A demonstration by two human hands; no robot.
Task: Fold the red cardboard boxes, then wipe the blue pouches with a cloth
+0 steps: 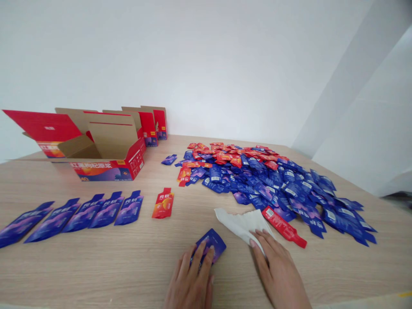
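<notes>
My left hand (194,277) lies over a blue pouch (215,243), its fingers stretched out and pressed on the pouch's surface. The pouch's near end is hidden beneath that hand. A crumpled white tissue (243,224) is under the fingertips of my right hand (275,268), held against the table. These fingers are close together, and part of the tissue is covered. Just beyond the tissue, a red pouch (285,226) lies slantwise with its narrow spout pointing towards the right front.
Several blue pouches (130,208) form a row at the left, with one red-orange pouch (163,203) beside them. A large heap of blue and red pouches (267,184) spreads across the right. Behind the row stands an open red carton (137,159), with more cartons (149,128) behind.
</notes>
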